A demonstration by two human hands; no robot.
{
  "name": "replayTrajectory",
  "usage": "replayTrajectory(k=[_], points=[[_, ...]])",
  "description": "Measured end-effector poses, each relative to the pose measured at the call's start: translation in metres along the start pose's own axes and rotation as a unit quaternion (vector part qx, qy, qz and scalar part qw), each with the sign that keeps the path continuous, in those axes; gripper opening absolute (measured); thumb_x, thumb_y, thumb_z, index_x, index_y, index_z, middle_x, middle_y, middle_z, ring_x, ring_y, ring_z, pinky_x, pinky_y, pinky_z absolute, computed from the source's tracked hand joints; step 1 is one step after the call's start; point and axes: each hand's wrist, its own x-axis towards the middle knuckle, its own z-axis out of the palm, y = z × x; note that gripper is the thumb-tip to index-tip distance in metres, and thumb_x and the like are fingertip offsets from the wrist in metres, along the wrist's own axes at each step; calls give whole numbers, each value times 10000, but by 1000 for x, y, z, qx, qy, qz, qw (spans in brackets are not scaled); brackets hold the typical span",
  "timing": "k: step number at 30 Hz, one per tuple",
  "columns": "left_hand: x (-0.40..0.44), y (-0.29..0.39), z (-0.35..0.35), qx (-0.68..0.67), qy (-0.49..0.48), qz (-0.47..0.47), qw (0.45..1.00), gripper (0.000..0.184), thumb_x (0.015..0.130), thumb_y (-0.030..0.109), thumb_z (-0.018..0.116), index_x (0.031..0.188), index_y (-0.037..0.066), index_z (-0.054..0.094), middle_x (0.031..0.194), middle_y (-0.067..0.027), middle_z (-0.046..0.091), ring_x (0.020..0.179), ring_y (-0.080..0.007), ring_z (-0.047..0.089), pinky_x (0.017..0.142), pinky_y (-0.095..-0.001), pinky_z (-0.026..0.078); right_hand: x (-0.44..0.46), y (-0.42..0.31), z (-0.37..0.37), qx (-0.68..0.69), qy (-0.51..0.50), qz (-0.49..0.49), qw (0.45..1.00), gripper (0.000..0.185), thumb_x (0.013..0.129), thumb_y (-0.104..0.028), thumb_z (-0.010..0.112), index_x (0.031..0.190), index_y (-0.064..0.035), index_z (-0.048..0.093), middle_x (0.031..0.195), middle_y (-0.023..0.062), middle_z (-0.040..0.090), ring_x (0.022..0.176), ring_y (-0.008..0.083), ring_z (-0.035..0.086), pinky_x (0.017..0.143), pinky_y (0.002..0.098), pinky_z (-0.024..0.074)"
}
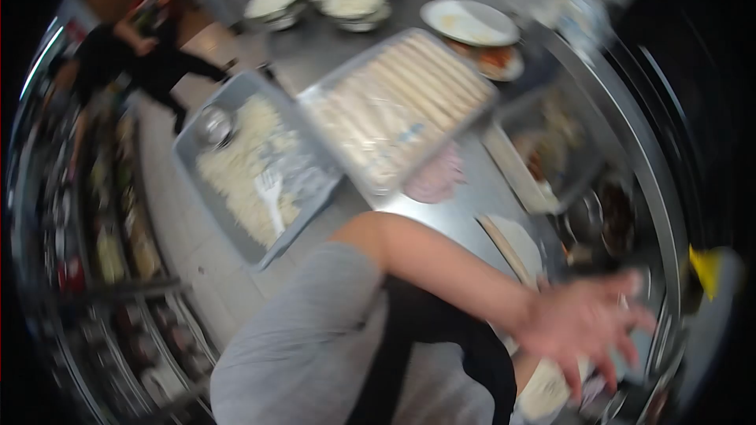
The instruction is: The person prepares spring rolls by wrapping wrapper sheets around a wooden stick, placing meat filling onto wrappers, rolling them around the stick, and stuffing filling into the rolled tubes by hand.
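Observation:
My left hand (pixel 587 327) is at the lower right, palm showing, fingers spread with nothing in them; it is blurred. The left forearm reaches across from the left. Below the hand lies a pale flat round (pixel 545 389), perhaps dough. Beside that round a small patch of skin shows, probably my right arm or hand; its fingers are hidden. Above my left wrist, a wooden stick (pixel 505 244) like a rolling pin handle lies by a pale sheet (pixel 522 238). Pink slices (pixel 435 179), like ham, rest on the steel counter (pixel 400 206).
A grey tub (pixel 253 261) holds white shreds, a white fork (pixel 270 195) and a metal bowl (pixel 216 124). Beside it stands a tray of pale rolls (pixel 402 102) under plastic. A bin (pixel 504 159), plates (pixel 470 20) and bowls (pixel 354 0) stand beyond. Another person (pixel 134 59) is at left.

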Motion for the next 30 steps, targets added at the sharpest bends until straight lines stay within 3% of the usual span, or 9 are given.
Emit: replayTrajectory(k=[1,3,7,15,24,30], points=[[22,-18,12,-89,-14,-26,996,947,743,859,425,1458,275,211,1119,-167,543,928,-360,606,673,-576,513,4,-9,-2,38,-4,2,999,371,835,-347,648,1007,-20,687,942,191,687,836,285,677,689,403,528],[15,-6,68,-89,-165,-68,980,1098,759,748,576,1539,162,72,1461,-159,368,1399,-312,286,1138,-504,237,14,-23,-2,75,-15,-16,997,366,837,-341,646,1005,-19,686,936,188,685,834,284,676,691,401,527],[18,-16,84,-134,-143,-35,980,1108,754,704,628,1532,151,65,1438,-197,389,1358,-336,345,1130,-502,239,35,-48,4,116,-36,-60,991,355,841,-331,642,1002,-17,684,924,183,682,831,281,675,696,397,525],[21,-27,89,-125,-153,-13,980,1149,752,677,650,1528,191,-44,1497,-240,275,1411,-339,238,1132,-550,183,48,-63,-3,145,-56,-84,984,334,849,-310,635,996,-13,680,901,172,675,824,275,672,705,389,522],[19,-32,92,-109,-150,6,983,1173,742,715,626,1528,200,-76,1516,-273,216,1415,-365,225,1132,-556,174,48,-69,-13,163,-59,-83,981,310,858,-286,627,988,-9,676,875,160,667,816,269,669,715,379,519],[25,-35,93,-93,-162,22,982,1234,721,740,625,1515,191,-143,1461,-318,285,1387,-393,276,1122,-568,193,43,-63,-9,231,-87,-80,966,295,864,-270,621,983,-6,673,858,152,662,811,265,667,722,373,517]])
